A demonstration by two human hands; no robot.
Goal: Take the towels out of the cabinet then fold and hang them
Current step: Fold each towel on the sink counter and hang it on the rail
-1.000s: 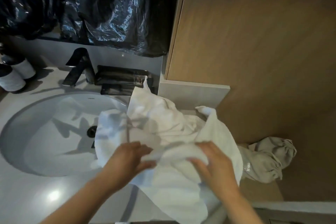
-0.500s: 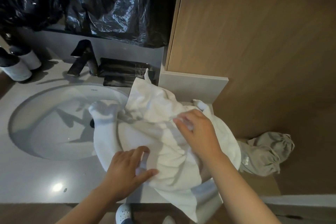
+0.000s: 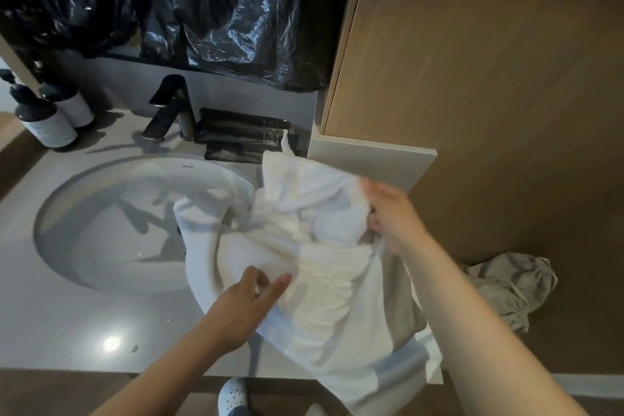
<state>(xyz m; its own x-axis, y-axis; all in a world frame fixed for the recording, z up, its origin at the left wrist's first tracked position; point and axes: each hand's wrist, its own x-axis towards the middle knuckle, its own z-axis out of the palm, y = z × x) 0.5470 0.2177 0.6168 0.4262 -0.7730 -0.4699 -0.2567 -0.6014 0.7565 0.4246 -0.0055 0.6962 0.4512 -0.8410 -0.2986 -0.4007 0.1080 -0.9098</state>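
1. Leaves pump bottles (image 3: 50, 125) and faucet (image 3: 169, 108) at the back of the countertop (image 3: 67, 331), well apart from the work; no part in this step.
2. Uses the counter beside the sink basin (image 3: 101, 230) as a folding surface; lets the white towel (image 3: 320, 280) lie crumpled there, one flap sagging over the basin rim, another hanging off the front counter edge.
3. Anchors the towel's near-left part with the left hand (image 3: 243, 307), forefinger straight, thumb bent beside it; cannot tell whether cloth is nipped between them. Likely pinning so nothing slides.
4. Clutches a bunched upper edge with the right hand (image 3: 391, 216), fingers curled round the cloth, raised off the counter. Probably hunting a corner to straighten before folding.
5. Leaves a beige cloth (image 3: 499, 290) crumpled at far right, partly under the towel, against the wood cabinet panel (image 3: 472, 78); probably waiting its turn.
6. Reads as early: nothing folded or hung yet.
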